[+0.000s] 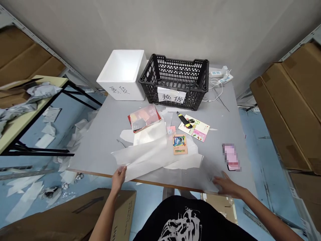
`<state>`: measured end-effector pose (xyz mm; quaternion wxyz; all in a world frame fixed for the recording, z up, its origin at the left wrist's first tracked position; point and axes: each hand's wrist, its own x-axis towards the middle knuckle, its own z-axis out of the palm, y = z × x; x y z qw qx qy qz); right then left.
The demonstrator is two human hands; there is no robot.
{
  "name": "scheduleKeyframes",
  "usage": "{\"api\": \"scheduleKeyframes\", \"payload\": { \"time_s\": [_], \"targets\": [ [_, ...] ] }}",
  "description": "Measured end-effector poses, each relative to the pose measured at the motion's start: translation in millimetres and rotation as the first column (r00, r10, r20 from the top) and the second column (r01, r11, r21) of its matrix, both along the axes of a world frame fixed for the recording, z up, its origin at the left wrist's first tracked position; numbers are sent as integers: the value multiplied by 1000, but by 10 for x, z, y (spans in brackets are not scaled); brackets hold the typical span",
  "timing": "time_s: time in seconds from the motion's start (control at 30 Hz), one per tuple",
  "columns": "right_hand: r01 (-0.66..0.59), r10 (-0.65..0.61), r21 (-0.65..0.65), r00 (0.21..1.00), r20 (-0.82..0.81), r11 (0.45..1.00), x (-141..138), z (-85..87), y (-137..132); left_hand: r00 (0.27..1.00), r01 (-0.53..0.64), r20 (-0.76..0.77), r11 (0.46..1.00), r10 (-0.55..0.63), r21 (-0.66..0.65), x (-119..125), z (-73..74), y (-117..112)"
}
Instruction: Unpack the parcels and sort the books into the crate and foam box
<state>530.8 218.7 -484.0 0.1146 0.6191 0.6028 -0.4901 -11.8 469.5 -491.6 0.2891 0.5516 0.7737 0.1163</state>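
Note:
My left hand [118, 179] pinches the near left corner of a large white paper sheet [145, 159] at the table's front edge. Smeared by motion, my right hand [224, 185] is over the front right part of the table; whether it holds anything cannot be made out. A small orange book with a colourful cover [180, 144] lies beside the sheet's right end. Behind the sheet is a stack with a red-edged book [145, 117] on top. A yellow and black utility knife [185, 120] rests on a white booklet [198, 127] with green lettering.
A white foam box [125, 90] and a black plastic crate [175, 85] stand at the back of the grey table [95, 144]. Behind my right hand lies a phone [231, 157]. Power strips [223, 75] sit back right. Cardboard boxes [283, 110] and a side table [25, 103] flank it.

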Motion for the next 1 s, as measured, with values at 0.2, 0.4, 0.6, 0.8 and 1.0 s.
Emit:
{"api": "scheduleKeyframes", "payload": {
  "time_s": [0.2, 0.4, 0.6, 0.8, 1.0],
  "targets": [
    [252, -237, -234, 967, 89, 939, 81, 97, -370, 996, -67, -59, 993, 61, -100, -436, 80, 43],
    [416, -405, 388, 907, -114, 823, -841, 176, 771, 998, -53, 18, 994, 55, -100, -490, -20, 128],
    [214, -293, 631, 956, 23, 746, -1664, -211, 1819, 996, -77, 27, 990, 81, -122, -809, 30, 249],
    [193, -314, 548, 940, 136, 814, -2034, -443, 2132, 995, -98, -26, 984, 95, -149, -1165, -42, 476],
    [239, -409, 548, 888, 212, 802, -2298, -447, 2315, 991, -75, -124, 984, 55, -164, -1248, -221, 580]
  ]
}}
